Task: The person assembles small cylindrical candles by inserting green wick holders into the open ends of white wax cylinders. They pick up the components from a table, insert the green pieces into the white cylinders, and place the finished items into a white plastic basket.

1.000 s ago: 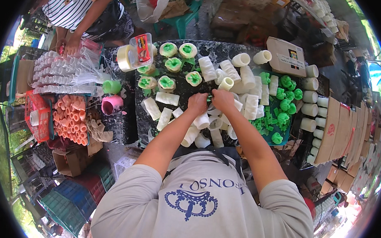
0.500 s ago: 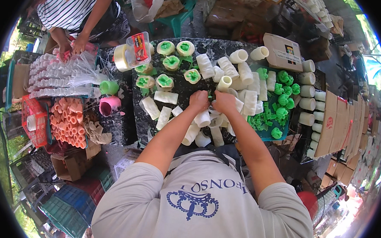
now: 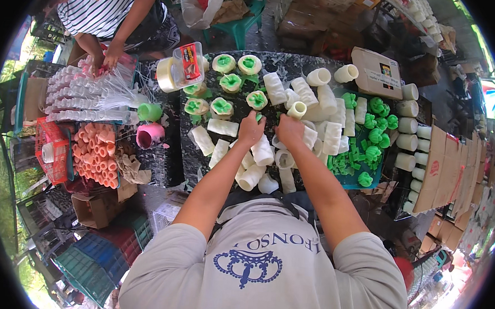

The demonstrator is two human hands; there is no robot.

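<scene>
— What's under the hands there?

— A heap of white cylinder moulds (image 3: 261, 152) lying on their sides on the dark marbled table (image 3: 169, 161). Their long axes run every which way; the one by the left hand (image 3: 251, 129) points from that hand down toward the person's body, and the one just below it (image 3: 251, 177) slants down-left, its open end toward the person.

— And the hands?

— Both rest palm-down on the heap, close together. The left hand's fingers are curled over a tube; the right hand (image 3: 289, 130) covers another one — whether either truly pinches, I cannot tell from here.

— What's around them?

— Beyond the hands, cups filled with green (image 3: 222, 105) stand upright, mouths up. To the right — a tray of green pieces (image 3: 374, 136) and a row of upright white cups (image 3: 407, 143). Far left, an orange stack of tubes (image 3: 95, 155), and another person in a striped shirt (image 3: 96, 4).
</scene>
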